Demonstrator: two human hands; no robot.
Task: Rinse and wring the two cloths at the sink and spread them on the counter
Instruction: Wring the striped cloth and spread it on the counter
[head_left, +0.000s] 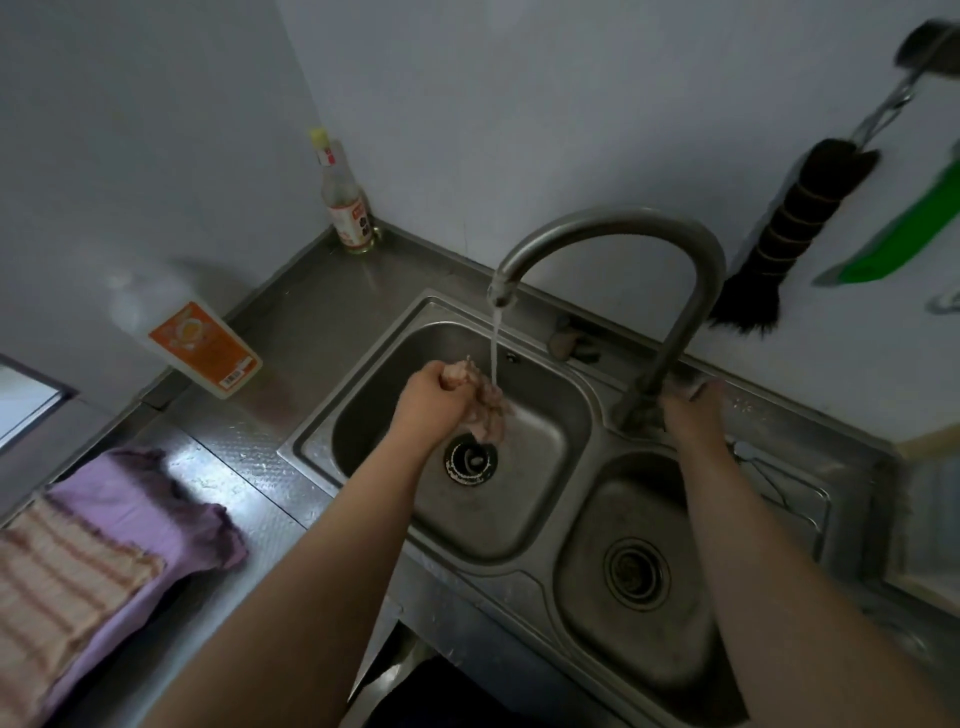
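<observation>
Meanwhile, the left hand (434, 392) is gripping a bunched pink cloth (485, 408) under the running faucet (613, 228) over the left sink basin (566, 395), while the right hand (693, 402) is closing around the faucet's base.

Head camera looks steeply down, close over the double sink (597, 415)

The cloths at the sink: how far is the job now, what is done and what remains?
Looks done: a purple cloth and a striped cloth lie spread on the counter. In hand: the left hand holds a bunched pinkish cloth under running water in the left basin; the right hand is at the tap base. Left: wringing and spreading this cloth.
</observation>
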